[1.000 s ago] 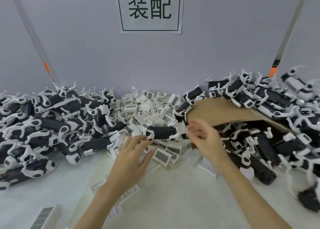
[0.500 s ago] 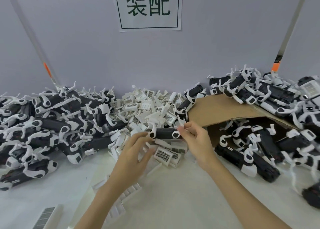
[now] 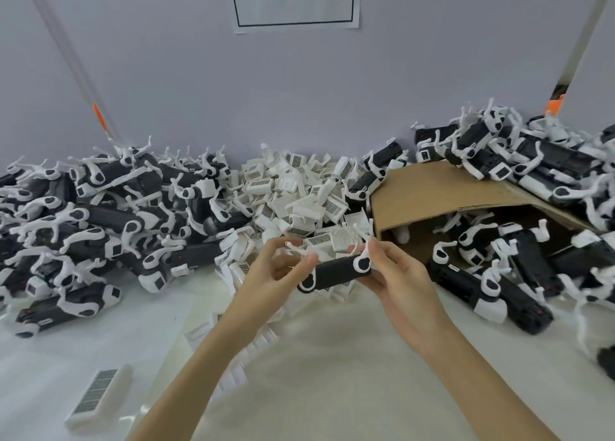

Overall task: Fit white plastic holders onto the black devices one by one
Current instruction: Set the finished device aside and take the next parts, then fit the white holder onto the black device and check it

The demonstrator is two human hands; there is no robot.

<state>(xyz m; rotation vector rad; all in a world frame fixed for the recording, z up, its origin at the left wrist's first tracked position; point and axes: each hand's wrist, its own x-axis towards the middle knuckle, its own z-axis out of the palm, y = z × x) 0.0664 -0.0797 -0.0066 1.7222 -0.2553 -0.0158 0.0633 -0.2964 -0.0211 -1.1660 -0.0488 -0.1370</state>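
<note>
Between both hands, above the white table, I hold a black device (image 3: pixel 334 271) lying sideways. My left hand (image 3: pixel 274 272) pinches its left end, where a thin white arm sticks up and a white ring sits. My right hand (image 3: pixel 397 275) grips its right end, thumb beside a white round holder piece (image 3: pixel 362 263) with a thin arm pointing up. Behind the device lies a heap of loose white plastic holders (image 3: pixel 299 197).
Black devices with white holders fitted are piled at the left (image 3: pixel 100 227). More devices (image 3: pixel 519 267) spill from under a tilted cardboard sheet (image 3: pixel 442 194) at the right and lie on top of it. White tray strips (image 3: pixel 239 347) and a barcode-labelled white piece (image 3: pixel 100 390) lie on the table (image 3: pixel 332 390).
Both hands lifted the black device off the holder heap and drew it nearer. The right hand moved in from the cardboard side and took hold of the device's right end.
</note>
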